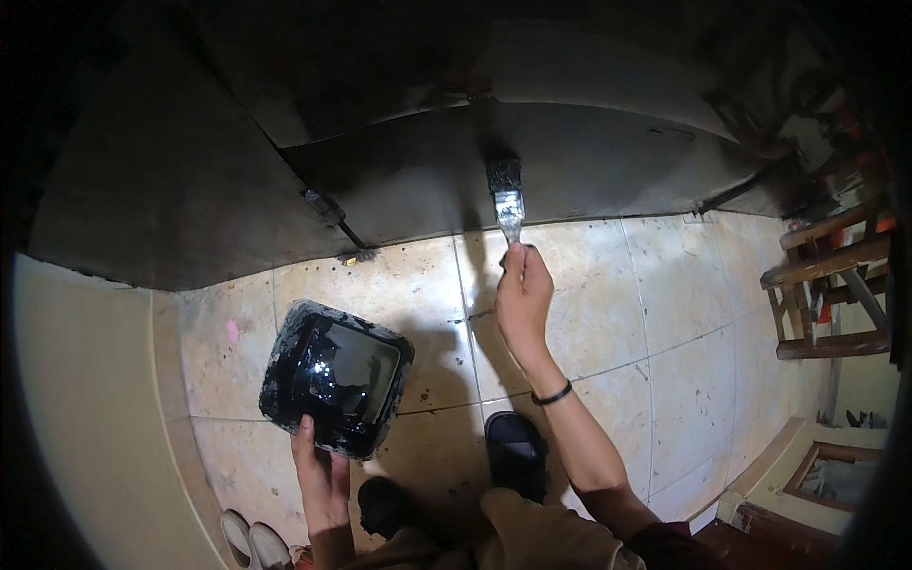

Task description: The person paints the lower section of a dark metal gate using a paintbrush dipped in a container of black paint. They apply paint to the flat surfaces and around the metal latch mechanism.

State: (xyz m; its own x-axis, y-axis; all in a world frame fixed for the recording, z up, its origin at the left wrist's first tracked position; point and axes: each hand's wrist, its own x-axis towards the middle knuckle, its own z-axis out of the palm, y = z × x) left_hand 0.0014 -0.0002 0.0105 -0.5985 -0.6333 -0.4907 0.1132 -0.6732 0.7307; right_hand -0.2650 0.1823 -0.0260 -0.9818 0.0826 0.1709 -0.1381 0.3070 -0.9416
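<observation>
My right hand [525, 299] is closed round the handle of a paintbrush [508, 201], held out in front of me. Its metal band is smeared with paint, and the dark bristles point away from me at the lower part of a black panel [589, 157]; whether they touch it I cannot tell. On the left, my left hand [321, 475] grips the near edge of a square paint tray [404, 356], thumb on the rim and fingers underneath. Glossy black paint [328, 366] coats the tray's inside, with a greyish patch at its right.
The tiled floor [589, 332] is spotted with dark drips. A wooden stool [831, 275] stands at the right. A latch [323, 204] sits at the panel's lower left. Pale shoes [249, 541] rest by the left wall [85, 399]. My dark shoe [516, 451] is below the brush arm.
</observation>
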